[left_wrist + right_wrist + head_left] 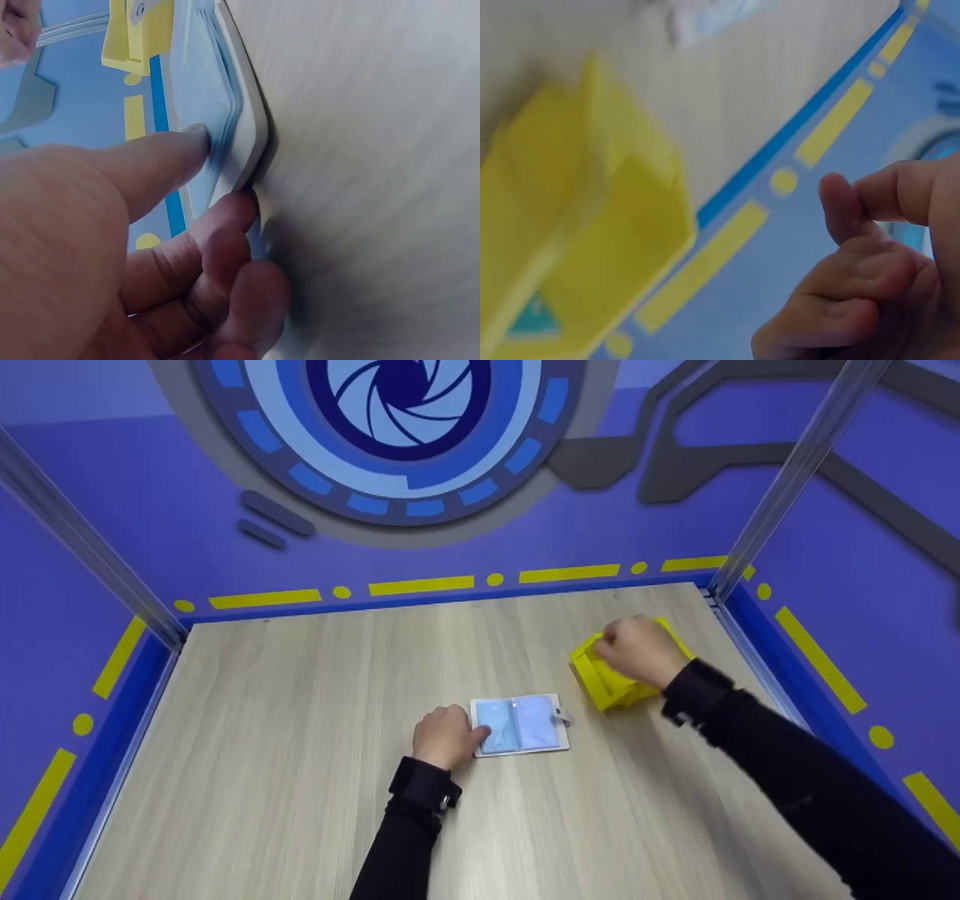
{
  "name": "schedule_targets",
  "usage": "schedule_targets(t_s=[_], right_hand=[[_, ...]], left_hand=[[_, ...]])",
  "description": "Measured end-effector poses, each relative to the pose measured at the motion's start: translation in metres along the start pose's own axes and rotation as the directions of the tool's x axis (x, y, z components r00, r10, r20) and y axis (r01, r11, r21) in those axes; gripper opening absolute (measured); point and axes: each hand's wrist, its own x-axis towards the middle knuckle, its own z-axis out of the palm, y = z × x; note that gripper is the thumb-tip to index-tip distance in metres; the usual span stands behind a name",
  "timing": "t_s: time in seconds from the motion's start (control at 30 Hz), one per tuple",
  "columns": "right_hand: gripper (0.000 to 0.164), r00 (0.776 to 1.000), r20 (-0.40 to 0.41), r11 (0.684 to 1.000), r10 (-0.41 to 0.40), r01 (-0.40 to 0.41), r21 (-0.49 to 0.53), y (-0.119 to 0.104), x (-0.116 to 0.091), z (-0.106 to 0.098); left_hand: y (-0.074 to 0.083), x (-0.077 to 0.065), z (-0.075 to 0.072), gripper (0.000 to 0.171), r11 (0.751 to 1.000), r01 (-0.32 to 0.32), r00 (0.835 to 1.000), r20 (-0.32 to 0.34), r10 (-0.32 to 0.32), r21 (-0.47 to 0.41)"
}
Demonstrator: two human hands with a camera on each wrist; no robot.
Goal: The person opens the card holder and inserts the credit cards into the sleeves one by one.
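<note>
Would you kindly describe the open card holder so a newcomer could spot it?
On the pale wooden table, find the left hand. Its thumb rests on the card holder, open just to the right. White-edged, with bluish sleeves and a small strap at its right edge, it differs plainly from the taller, bright yellow bin farther right.

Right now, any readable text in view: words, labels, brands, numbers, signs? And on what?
None readable in any view.
Open card holder: no legible print.
Yellow bin: no legible label; the teal patch in it is too blurred to tell.
Black wristbands: small light marks, too small to read.
Back wall: graphics only, a round emblem and yellow dashes; no letters or numbers visible.
</note>
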Motion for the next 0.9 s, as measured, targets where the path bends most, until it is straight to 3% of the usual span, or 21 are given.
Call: schedule_targets(t_s=[0.2, 0.37, 0.5, 0.9], right_hand=[[0.040, 0.991, -0.050, 0.980, 0.121, -0.127, -0.155, 0.066, 0.017, -0.032], [0.050, 0.968, 0.055, 0.950, 0.245, -0.229, -0.211, 0.101, 0.020, -0.030], [0.056, 0.952, 0.113, 0.936, 0.286, -0.252, -0.247, 0.113, 0.021, -0.021], [0.048, 0.958, 0.096, 0.914, 0.270, -0.224, -0.337, 0.123, 0.027, -0.010]], left_hand=[[-0.002, -0.001, 0.001, 0.062, 1.000, 0.014, 1.000, 0.010, -0.013, -0.011], [-0.002, -0.002, 0.000, 0.062, 1.000, 0.017, 1.000, 0.009, -0.017, -0.017], [-0.002, -0.001, 0.000, 0.060, 0.999, 0.018, 1.000, 0.009, -0.018, -0.032], [-0.001, 0.000, 0.000, 0.060, 0.999, 0.013, 1.000, 0.011, -0.013, -0.051]])
